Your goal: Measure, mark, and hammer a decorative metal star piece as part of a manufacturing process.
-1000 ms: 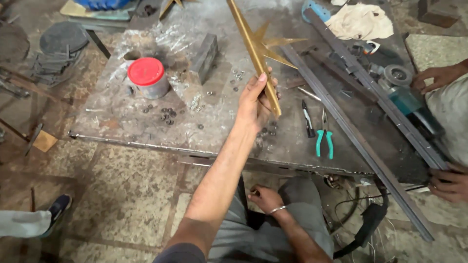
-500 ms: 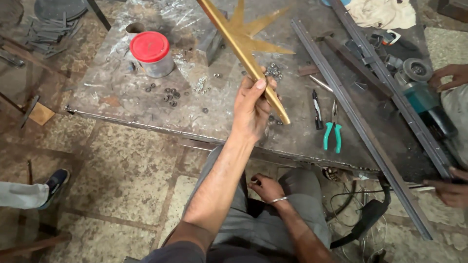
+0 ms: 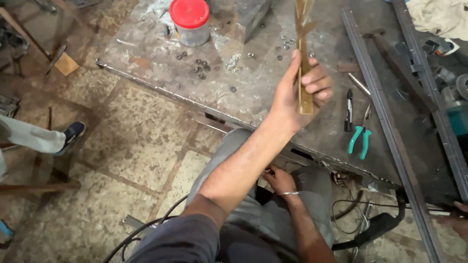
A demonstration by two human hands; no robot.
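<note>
Brass-coloured spiked bar (image 3: 304, 73) gripped upright in left hand (image 3: 297, 95), above steel worktop (image 3: 253, 92) at upper centre. Right hand (image 3: 278, 179) low at bottom centre, grip unclear.

The left hand (image 3: 298, 95) gripped a gold-painted metal bar (image 3: 304, 73) upright above a steel worktable (image 3: 253, 92). The right hand (image 3: 279, 179) rested low by the lap, at six o'clock from the left. A red-lidded jar (image 3: 190, 20) stood at ten o'clock and teal-handled pliers (image 3: 360, 139) lay at four o'clock.

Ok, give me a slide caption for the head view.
Left hand grips a gold bar above a steel table; right hand rests low.
</note>
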